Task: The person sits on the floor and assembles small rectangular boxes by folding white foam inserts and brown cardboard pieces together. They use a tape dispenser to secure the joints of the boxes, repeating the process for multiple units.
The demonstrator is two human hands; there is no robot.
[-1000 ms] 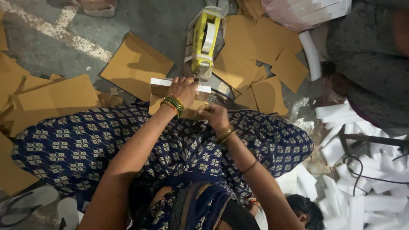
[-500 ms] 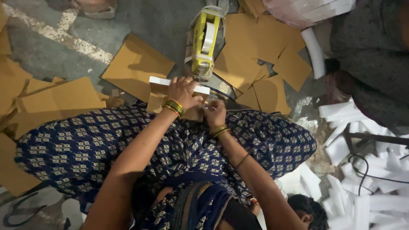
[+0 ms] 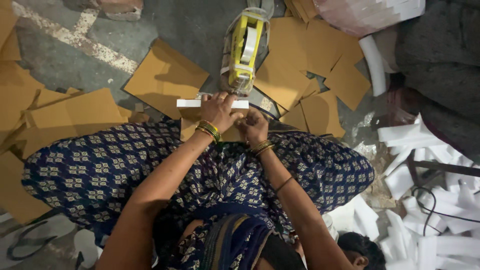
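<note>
She sits on the floor (image 3: 200,30) with her knees spread, and the work sits just ahead of her lap. Her left hand (image 3: 218,109) lies over a white strip (image 3: 189,103), a flat foam-like bar held level across a brown cardboard piece (image 3: 192,127) below it. The fingers (image 3: 216,98) of that hand are curled down over the strip's middle, closed on it from above, thumb side hidden. Her right hand (image 3: 254,126) is just beside, lower and nearer her, fingers bunched tight as if pinching something small; what it pinches I cannot tell, the knuckles cover it.

Directly beyond the strip stands a yellow tape dispenser (image 3: 242,50), its mouth touching or almost touching the strip's far edge.

To do this step well, I'd judge the strip wants to stay square to the card edge, pressed flat with the left hand so it doesn't creep, while the right does the fine part close in. Keeping both wrists low and the piece braced against the lap should steady it.

Loose cardboard sheets (image 3: 165,75) lie scattered on the floor toward its left and far edges. White foam offcuts (image 3: 425,165) pile up at the right edge, near another person in grey (image 3: 440,60).
</note>
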